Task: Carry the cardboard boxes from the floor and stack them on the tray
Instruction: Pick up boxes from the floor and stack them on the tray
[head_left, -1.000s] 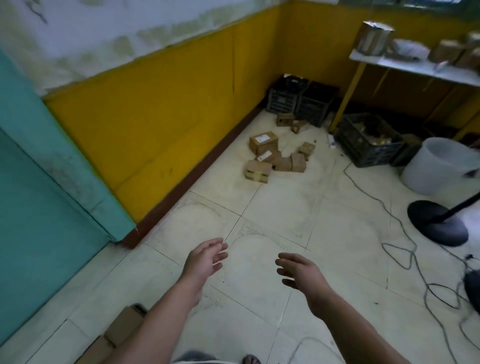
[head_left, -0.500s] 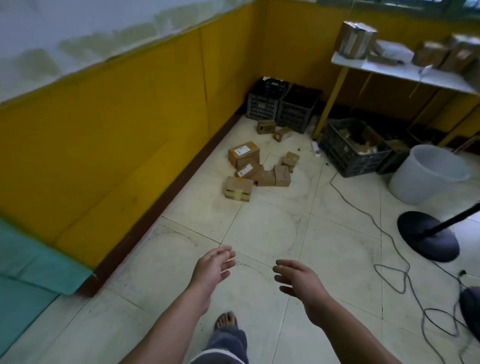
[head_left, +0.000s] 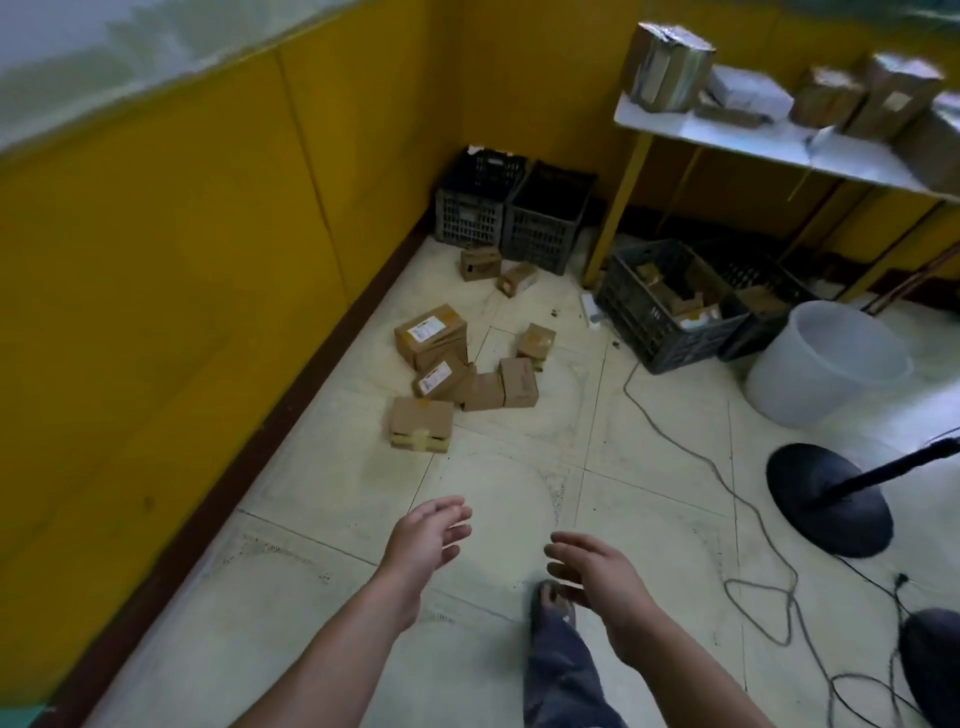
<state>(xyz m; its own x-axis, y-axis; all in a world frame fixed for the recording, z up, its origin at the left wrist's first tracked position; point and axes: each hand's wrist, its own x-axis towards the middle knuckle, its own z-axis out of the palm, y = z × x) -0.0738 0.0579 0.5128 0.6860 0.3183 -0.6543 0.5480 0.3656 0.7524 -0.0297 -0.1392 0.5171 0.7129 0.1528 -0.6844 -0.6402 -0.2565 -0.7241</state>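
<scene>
Head view: both hands out in front with nothing in them, cardboard boxes lying ahead on the floor by the yellow wall.

The left hand (head_left: 428, 535) and right hand (head_left: 592, 571) are spread, fingers loose, palms turned toward each other. The cluster of cardboard boxes (head_left: 457, 364) lies beyond the hands, close to the yellow wall (head_left: 208, 260), with the taped box (head_left: 421, 423) nearest; two more small boxes sit farther along that wall, just before the dark crates (head_left: 511, 208). No tray is in view. A grey cable (head_left: 727, 483) snakes across the floor on the side away from the wall; a foot (head_left: 553, 603) stepping wide could likely snag it, especially once carried boxes block the view down.
</scene>
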